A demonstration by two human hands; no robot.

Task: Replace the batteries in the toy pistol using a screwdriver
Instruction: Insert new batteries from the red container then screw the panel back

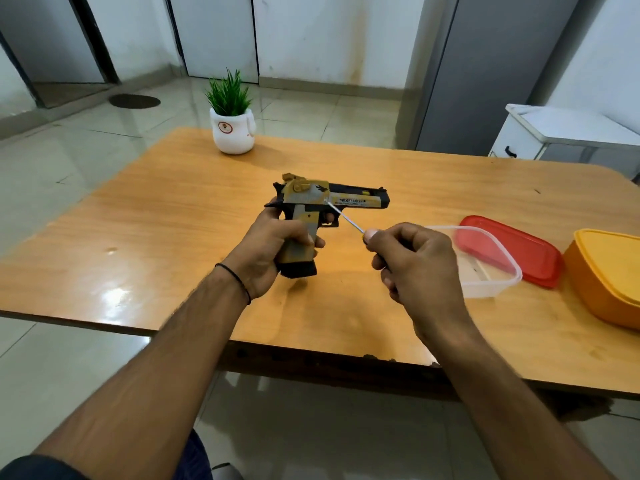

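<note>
Bright, even indoor light, seemingly from overhead. White glare patch on the glossy worktop [117, 296] at near left, and sheen on the floor tiles [69, 161] too. Shadows faint and soft. Wide-angle lens bends straight lines at the frame edges. Bottom of frame slightly soft.

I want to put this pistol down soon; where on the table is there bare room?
The whole left side of the table, from the plant pot to the near edge, is bare. So is the far stretch behind the red lid. The right is crowded: clear tub, red lid and orange box bunch together.
</note>
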